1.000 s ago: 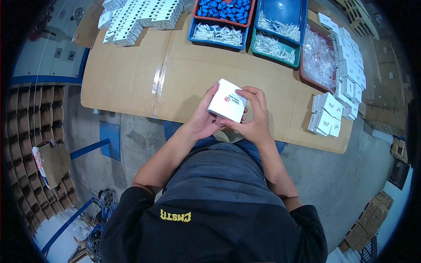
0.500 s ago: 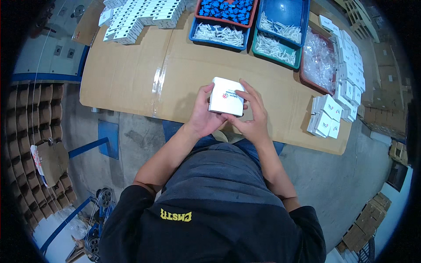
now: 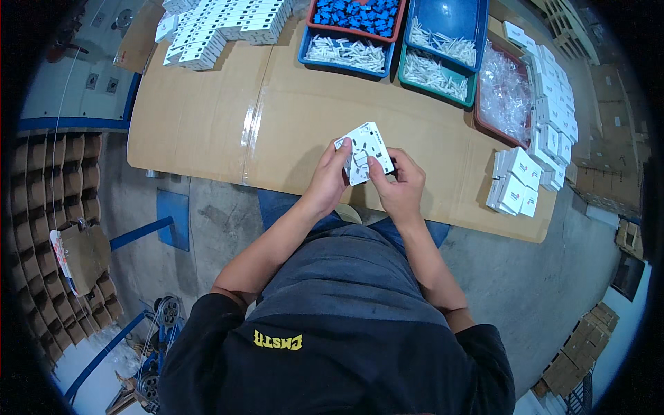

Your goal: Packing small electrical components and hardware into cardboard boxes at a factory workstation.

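Flat brown cardboard [image 3: 325,104] covers the bench [image 3: 197,124], with shiny tape [image 3: 250,130] on it. White boxes [image 3: 228,29] sit in rows at the far left. At the far middle are a blue tray [image 3: 342,70] and a green tray [image 3: 436,97], both holding little white sticks [image 3: 346,54]. On the right are a red tray [image 3: 494,133] of clear plastic [image 3: 501,90], piled white pieces [image 3: 550,104] and a small white stack [image 3: 513,183].

Brown compartments [image 3: 64,185] line the left, stacked cartons [image 3: 575,351] the lower right.
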The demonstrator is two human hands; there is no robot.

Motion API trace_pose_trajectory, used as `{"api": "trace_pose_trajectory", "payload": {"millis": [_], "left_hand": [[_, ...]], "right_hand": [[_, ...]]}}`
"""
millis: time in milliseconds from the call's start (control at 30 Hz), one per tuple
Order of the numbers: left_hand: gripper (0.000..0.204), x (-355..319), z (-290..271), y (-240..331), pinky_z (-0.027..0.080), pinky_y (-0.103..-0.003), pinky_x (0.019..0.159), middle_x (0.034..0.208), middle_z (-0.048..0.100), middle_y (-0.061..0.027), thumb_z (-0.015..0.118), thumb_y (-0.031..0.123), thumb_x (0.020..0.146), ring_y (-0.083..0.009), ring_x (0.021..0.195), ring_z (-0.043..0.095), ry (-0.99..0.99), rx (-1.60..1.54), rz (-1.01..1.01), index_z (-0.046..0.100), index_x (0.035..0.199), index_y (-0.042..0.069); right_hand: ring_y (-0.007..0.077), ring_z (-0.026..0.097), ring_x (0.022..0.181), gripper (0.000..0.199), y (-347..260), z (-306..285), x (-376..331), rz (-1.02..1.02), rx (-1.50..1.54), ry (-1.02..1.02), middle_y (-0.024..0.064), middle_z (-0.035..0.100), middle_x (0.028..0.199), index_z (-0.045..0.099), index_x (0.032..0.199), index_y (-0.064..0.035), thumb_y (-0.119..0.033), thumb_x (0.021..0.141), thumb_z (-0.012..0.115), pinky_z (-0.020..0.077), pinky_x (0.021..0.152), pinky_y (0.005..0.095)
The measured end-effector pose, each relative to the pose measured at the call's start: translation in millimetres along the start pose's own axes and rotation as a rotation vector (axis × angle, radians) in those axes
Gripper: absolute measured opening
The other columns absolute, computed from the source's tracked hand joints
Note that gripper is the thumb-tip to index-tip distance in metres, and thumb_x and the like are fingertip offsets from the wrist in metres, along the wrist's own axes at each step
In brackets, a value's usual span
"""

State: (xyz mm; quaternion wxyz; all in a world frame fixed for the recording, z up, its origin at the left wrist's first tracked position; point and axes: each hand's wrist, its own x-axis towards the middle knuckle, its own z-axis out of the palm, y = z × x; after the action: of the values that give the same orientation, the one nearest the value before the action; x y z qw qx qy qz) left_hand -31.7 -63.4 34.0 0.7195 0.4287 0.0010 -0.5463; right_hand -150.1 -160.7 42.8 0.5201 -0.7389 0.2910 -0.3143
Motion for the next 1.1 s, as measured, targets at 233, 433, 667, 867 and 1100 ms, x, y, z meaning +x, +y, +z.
{"api": "trace_pose_trajectory", "payload": {"millis": [233, 433, 667, 867, 1100], "left_hand": [[0.041, -1.3, -1.1, 7.6, 0.057, -0.035, 0.088, 0.119, 0.067, -0.0078, 0.053, 0.043, 0.105, -0.0162, 0.104, 0.068, -0.046, -0.279, -0.297, 0.056, 0.13, 0.01], [0.044, 3.1, -12.6, -5.1, 0.063, -0.028, 0.064, 0.085, 0.071, -0.0002, 0.06, 0.048, 0.1, -0.0117, 0.07, 0.07, -0.082, -0.366, -0.413, 0.065, 0.114, 0.007], [0.038, -1.2, -0.3, 13.6, 0.062, -0.031, 0.067, 0.091, 0.071, -0.0042, 0.063, 0.041, 0.1, -0.0135, 0.076, 0.07, -0.034, -0.172, -0.356, 0.063, 0.118, 0.008], [0.038, 9.4, -21.7, 10.7, 0.053, -0.026, 0.084, 0.102, 0.068, -0.0034, 0.069, 0.012, 0.097, -0.0105, 0.093, 0.065, -0.064, 0.527, 0.295, 0.057, 0.132, 0.003], [0.063, 21.2, -60.3, 40.5, 0.045, -0.036, 0.103, 0.123, 0.061, -0.0109, 0.072, 0.019, 0.092, -0.0233, 0.114, 0.058, 0.007, 0.903, 0.567, 0.047, 0.149, 0.008]], "right_hand": [[0.0055, 0.06, 0.067, 0.019, -22.5, -1.0, 8.1, 0.163, 0.339, -0.012, 0.0026, 0.067, 0.08, 0.072, 0.1, 0.0023, -0.016, 0.093, 0.075, 0.0476, 0.056, 0.0211], [0.0037, 0.05, 0.054, 0.031, 0.0, -12.0, 10.5, 0.33, 0.328, -0.041, 0.0028, 0.067, 0.079, 0.071, 0.1, 0.0028, -0.026, 0.105, 0.06, 0.0391, 0.047, 0.0207], [0.0082, 0.054, 0.055, 0.043, 5.3, -17.9, 11.9, 0.361, 0.422, -0.042, 0.0064, 0.065, 0.076, 0.069, 0.101, 0.0027, -0.036, 0.108, 0.052, 0.044, 0.049, 0.0227], [0.0105, 0.066, 0.082, 0.028, 10.8, -35.0, 14.6, 0.384, 0.381, -0.37, 0.0067, 0.07, 0.098, 0.064, 0.119, 0.0042, -0.009, 0.095, 0.07, 0.0549, 0.071, 0.024], [0.0102, 0.065, 0.088, 0.027, 20.5, -22.0, 19.4, 0.464, 0.369, -0.304, 0.0054, 0.068, 0.102, 0.063, 0.117, 0.004, -0.003, 0.092, 0.073, 0.0531, 0.076, 0.0238]]}}
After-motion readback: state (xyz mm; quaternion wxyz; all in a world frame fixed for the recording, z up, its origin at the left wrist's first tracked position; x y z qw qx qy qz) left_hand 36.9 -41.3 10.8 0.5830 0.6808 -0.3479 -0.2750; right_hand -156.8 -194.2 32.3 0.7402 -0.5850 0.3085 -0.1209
